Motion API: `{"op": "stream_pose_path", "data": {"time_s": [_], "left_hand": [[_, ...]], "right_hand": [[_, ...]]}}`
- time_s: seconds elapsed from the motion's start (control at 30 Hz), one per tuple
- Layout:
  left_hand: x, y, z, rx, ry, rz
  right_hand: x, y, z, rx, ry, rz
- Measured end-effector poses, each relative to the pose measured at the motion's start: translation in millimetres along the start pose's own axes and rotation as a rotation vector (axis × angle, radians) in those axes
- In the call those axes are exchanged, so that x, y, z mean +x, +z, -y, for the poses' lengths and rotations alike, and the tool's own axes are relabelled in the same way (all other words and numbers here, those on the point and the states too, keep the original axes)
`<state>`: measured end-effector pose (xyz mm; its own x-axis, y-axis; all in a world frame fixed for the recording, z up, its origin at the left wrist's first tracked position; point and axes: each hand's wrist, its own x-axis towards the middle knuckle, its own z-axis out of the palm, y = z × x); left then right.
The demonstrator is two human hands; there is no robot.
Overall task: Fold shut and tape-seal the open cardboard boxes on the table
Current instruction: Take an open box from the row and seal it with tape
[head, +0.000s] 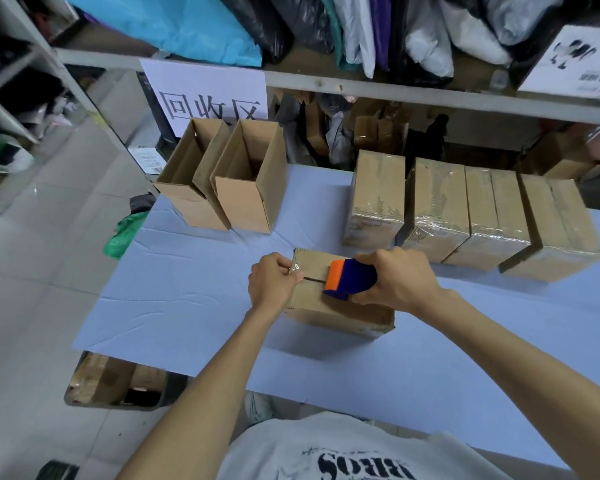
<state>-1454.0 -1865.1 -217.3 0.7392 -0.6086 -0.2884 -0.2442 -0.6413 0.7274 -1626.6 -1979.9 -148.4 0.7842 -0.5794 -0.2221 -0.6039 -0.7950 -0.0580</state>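
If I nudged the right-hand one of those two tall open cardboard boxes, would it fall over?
The right-hand tall open brown cardboard box stands on a narrow base, so it may tip. No contents show inside, so it is probably light. Its thin open-topped walls would likely flex when squeezed.

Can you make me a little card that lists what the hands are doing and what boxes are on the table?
Middle box: flaps folded shut, seam partly uncovered
Left hand: pinches the tape end at that box's left edge
Right hand: grips the orange and blue tape dispenser on top of it
Open boxes: two, back left
Sealed boxes: four in a row, right side
Table: light blue top
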Motion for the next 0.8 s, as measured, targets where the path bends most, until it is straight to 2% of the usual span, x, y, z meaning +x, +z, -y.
{"op": "stream_pose_path", "data": {"time_s": [0.13,0.2,0.27,0.33,0.37,0.43,0.6,0.8], "left_hand": [[8.9,-23.7,19.4,0.086,-0.022,-0.089],[9.9,-27.2,17.7,0.271,0.101,-0.160],[8.3,-23.2,7.3,0.349,0.292,-0.097],[4.4,-13.7,3.8,0.245,0.333,0.085],[3.6,-10.4,6.3,0.169,0.317,0.124],[4.0,-8.4,14.2,0.058,0.322,0.103],[10.0,-7.6,21.7,-0.031,0.346,0.118],[13.8,-1.3,23.5,-0.003,0.338,0.092]], "right_hand": [[23.0,-5.1,29.6,-0.006,-0.052,-0.010],[29.6,-6.6,34.2,0.011,-0.051,-0.016],[29.8,-5.8,33.5,0.036,-0.027,-0.019],[27.7,-3.7,32.7,0.037,-0.017,-0.011],[27.2,-3.0,32.4,0.033,-0.018,-0.005],[27.0,-4.1,30.7,0.038,-0.019,0.015],[17.3,-14.3,13.3,0.019,-0.030,0.086],[-16.4,-11.8,-29.9,0.039,0.054,0.103]]}}
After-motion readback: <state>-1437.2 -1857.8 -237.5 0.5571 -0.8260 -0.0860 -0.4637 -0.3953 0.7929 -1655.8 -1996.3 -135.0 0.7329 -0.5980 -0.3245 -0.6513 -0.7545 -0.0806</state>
